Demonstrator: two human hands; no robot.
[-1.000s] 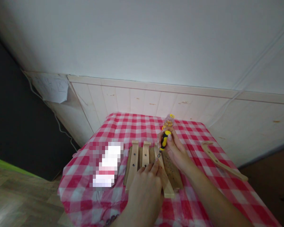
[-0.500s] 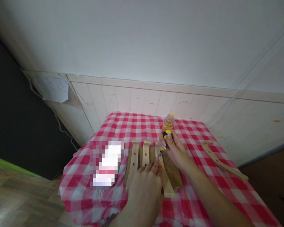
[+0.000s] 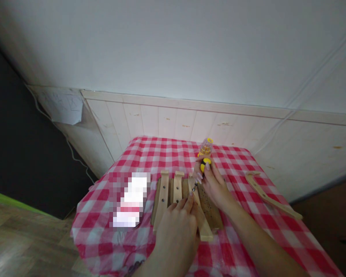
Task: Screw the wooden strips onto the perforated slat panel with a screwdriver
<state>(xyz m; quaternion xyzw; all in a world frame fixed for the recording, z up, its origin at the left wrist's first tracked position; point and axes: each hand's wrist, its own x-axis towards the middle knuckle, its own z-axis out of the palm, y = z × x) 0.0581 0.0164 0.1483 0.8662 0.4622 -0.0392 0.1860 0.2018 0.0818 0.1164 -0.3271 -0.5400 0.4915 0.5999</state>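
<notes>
My right hand (image 3: pixel 216 188) is closed around the yellow-and-black handle of a screwdriver (image 3: pixel 207 163). Its metal shaft slants down and left to a slim wooden strip (image 3: pixel 205 227) with a hooked top. On that strip presses my left hand (image 3: pixel 177 231), its fingers close together and the fingertips right at the screwdriver's tip. The screw under the tip is too small to make out. Beneath lies a brown wooden board (image 3: pixel 212 209). Two similar hooked strips, one on the left (image 3: pixel 163 192) and one in the middle (image 3: pixel 178 184), lie on it with dark screw heads showing.
Another curved wooden strip (image 3: pixel 265 197) lies at the right of the checked tablecloth (image 3: pixel 155 154). A clear container with yellow parts (image 3: pixel 207 147) stands behind my right hand. Left of the board is a blurred-out flat object (image 3: pixel 131 202). A panelled wall (image 3: pixel 167 119) borders the table's far side.
The screwdriver's handle has turned and tilted slightly to the right in my right hand. My left hand stays in place on the strip.
</notes>
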